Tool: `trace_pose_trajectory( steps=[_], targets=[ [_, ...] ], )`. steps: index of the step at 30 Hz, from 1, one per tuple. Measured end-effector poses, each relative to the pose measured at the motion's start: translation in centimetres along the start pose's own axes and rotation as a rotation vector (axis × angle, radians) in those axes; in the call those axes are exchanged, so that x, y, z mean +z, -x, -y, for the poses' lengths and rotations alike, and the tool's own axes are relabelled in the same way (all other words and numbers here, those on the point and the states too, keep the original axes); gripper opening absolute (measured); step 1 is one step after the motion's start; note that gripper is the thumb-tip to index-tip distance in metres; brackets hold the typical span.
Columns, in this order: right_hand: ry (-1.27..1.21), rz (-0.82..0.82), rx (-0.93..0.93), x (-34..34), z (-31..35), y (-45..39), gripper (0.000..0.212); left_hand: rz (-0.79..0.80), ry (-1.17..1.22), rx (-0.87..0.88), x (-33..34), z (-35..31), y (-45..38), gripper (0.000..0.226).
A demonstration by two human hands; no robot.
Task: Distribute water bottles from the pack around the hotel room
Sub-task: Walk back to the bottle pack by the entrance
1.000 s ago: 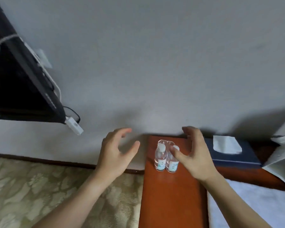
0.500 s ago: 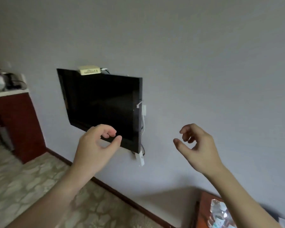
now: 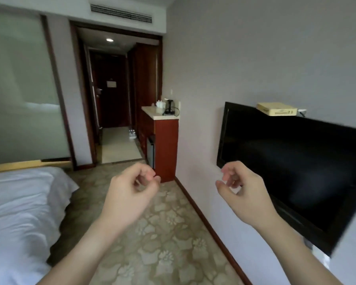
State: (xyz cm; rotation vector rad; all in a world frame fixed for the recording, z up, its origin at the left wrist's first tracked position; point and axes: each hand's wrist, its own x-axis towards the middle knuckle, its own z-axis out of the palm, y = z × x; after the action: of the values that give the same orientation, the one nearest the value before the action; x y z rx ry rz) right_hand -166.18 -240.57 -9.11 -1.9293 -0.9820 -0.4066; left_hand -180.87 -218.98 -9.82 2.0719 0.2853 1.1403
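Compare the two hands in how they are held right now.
The left hand has its thumb and fingertips drawn almost together, while the right hand leaves a clear gap between thumb and fingers. The left hand is seen against the patterned carpet, the right hand against the wall below the black TV. Both are loosely curled, raised at about the same height, and hold nothing.

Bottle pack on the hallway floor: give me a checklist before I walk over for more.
1. Left hand free: ok, fingers loosely curled, holding nothing.
2. Right hand free: ok, also holding nothing.
3. Pack in sight: ok, on the floor beside the cabinet.
4. Carpet path between bed and wall: ok.
5. Bottles left in pack: cannot tell, too small.
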Motion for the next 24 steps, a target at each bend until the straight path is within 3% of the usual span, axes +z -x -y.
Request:
trace_pose_trajectory(
  steps=[10,15,24],
  targets=[
    [-0.157,0.174,-0.06,14.8,-1.2,-9.6,0.016,-0.151,-0.126,-0.109,-4.1,10.3,-4.7,0.022],
    [-0.189,0.188,-0.099,19.7,-5.6,-16.6,0.018,-0.166,-0.176,-0.12,-0.6,14.7,-11.0,0.01],
    [-0.213,0.264,-0.129,27.1,-14.1,-33.4,0.028,-0.153,-0.243,-0.116,6.5,21.4,-26.7,0.008]
  ],
)
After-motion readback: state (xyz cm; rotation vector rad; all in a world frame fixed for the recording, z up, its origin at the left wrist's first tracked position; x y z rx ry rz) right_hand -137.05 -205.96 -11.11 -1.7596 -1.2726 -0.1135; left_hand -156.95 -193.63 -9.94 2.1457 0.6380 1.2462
